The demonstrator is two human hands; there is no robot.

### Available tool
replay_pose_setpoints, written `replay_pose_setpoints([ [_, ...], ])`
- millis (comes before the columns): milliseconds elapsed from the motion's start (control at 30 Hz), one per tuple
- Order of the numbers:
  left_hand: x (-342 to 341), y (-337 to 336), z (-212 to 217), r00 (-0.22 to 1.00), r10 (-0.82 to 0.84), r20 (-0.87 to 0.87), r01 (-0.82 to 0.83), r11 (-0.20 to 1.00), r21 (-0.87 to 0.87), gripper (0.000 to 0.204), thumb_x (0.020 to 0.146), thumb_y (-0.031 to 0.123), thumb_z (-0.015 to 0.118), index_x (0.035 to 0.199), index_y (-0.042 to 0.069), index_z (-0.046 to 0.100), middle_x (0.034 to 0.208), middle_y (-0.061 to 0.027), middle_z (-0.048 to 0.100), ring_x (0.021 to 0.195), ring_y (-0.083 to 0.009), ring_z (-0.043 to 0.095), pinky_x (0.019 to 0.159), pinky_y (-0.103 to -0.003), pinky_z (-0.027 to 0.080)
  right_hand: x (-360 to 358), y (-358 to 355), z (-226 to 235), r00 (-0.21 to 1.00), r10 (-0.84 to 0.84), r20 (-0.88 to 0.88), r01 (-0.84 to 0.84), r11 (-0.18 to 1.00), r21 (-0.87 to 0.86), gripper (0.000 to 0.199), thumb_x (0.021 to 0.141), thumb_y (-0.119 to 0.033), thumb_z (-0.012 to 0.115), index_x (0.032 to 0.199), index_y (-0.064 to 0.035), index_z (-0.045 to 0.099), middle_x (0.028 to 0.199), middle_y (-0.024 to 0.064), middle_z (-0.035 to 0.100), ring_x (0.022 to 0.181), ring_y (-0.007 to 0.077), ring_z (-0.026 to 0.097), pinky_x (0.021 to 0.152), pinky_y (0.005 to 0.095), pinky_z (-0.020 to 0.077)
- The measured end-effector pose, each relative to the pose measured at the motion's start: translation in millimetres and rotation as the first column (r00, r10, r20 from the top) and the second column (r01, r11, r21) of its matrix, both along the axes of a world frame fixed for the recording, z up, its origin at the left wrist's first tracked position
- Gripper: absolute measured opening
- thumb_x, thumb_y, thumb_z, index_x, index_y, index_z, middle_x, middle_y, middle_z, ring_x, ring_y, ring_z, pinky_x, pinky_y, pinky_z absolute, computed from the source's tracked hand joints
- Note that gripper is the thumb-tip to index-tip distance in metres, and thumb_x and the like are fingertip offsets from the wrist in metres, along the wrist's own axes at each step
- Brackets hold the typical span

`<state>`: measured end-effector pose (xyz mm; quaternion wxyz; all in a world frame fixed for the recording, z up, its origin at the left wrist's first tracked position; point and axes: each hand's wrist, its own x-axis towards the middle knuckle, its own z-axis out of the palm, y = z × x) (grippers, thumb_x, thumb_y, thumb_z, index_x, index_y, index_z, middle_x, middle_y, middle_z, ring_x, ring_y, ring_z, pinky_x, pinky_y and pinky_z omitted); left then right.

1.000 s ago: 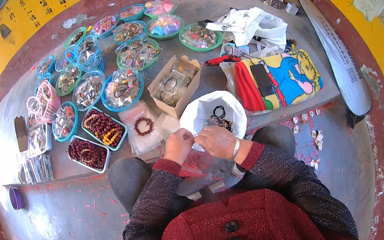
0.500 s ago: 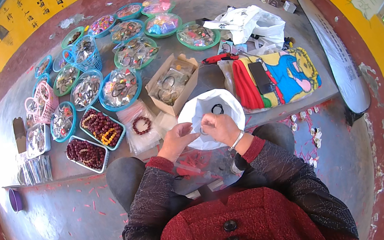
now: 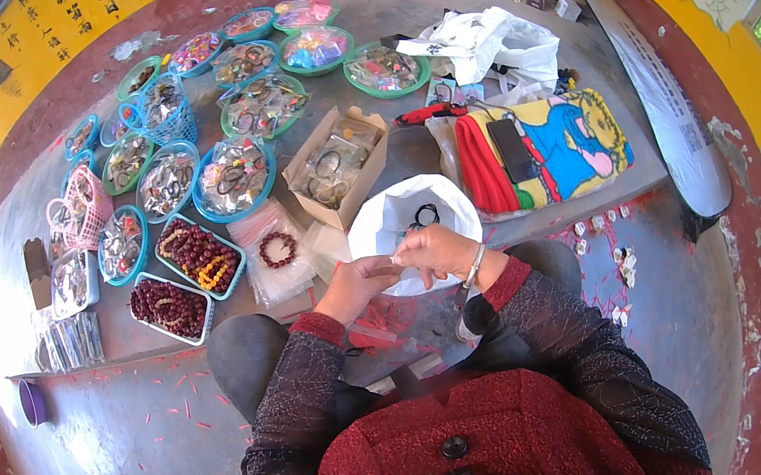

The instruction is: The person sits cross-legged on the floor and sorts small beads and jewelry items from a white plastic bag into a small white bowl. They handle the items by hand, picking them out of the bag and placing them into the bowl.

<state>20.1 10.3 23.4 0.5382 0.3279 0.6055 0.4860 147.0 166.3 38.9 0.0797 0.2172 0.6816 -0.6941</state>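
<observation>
My left hand [image 3: 361,286] and my right hand [image 3: 444,253] meet at the fingertips over the near rim of an open white bag [image 3: 365,227]. Both are closed in a pinch; whatever is between the fingers is too small to make out. A bracelet circles my right wrist. Inside the bag, just beyond my right hand, lie thin black loops [image 3: 424,216]. Left of the bag, a dark red bead bracelet [image 3: 278,250] rests on a stack of clear plastic sleeves [image 3: 274,285].
Beyond the bag stands a cardboard box [image 3: 339,212] of small packets. Trays of dark red beads [image 3: 173,308] and several baskets of packaged trinkets [image 3: 234,176] fill the platform's left. To the right lie a colourful folded blanket [image 3: 566,141], a phone [image 3: 513,151] and white plastic bags [image 3: 469,46].
My hands have drawn together, so their fingertips now meet where a gap was before. The right fingers have tipped downward. The whole view has shifted slightly.
</observation>
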Motion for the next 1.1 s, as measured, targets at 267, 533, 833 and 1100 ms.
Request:
replay_pose_setpoints([
  [267,-10,-7,-2,0.97,0.109,0.217,-0.103,0.994,-0.034,0.033,0.089,0.013,0.05,0.118,-0.003,0.049,0.105,-0.0104,0.06,0.088,-0.0145,0.06,0.064,-0.022,0.052,0,5,0,0.998,-0.061,-0.01,0.061,0.998,-0.007,0.031,0.088,-0.026,0.051,0.105,-0.0006,0.06,0.081,0.0106,0.066,0.039,0.0099,0.052,0.034,0.0191,0.0338],
  [533,-5,-8,-8,0.89,0.132,0.436,-0.173,0.983,0.055,0.03,0.093,0.008,0.042,0.118,-0.007,0.047,0.107,-0.016,0.057,0.099,-0.0206,0.057,0.082,-0.028,0.05,1,7,7,0.998,-0.015,-0.054,0.007,0.989,-0.145,0.031,0.088,-0.027,0.052,0.106,-0.0028,0.061,0.082,0.0085,0.065,0.041,0.0093,0.053,0.036,0.0176,0.0348],
  [833,-13,-9,-12,0.757,0.217,0.616,-0.318,0.946,0.057,0.033,0.092,0.013,0.045,0.119,-0.005,0.046,0.111,-0.018,0.055,0.103,-0.0262,0.056,0.089,-0.034,0.047,1,13,5,0.977,-0.081,-0.198,0.092,0.995,0.05,0.022,0.084,-0.01,0.055,0.104,-0.0033,0.062,0.083,0.0051,0.062,0.064,0.0083,0.057,0.052,0.0216,0.0454],
  [1100,-4,-5,-13,0.954,0.266,-0.136,-0.257,0.963,0.084,0.034,0.088,0.014,0.054,0.119,0.001,0.049,0.105,-0.0074,0.057,0.085,-0.0128,0.058,0.07,-0.025,0.051,-3,-8,-15,0.858,0.326,-0.396,0.224,0.456,0.861,0.02,0.073,-0.001,0.05,0.091,-0.0032,0.059,0.085,0.0135,0.058,0.077,0.031,0.059,0.066,0.0361,0.0482],
])
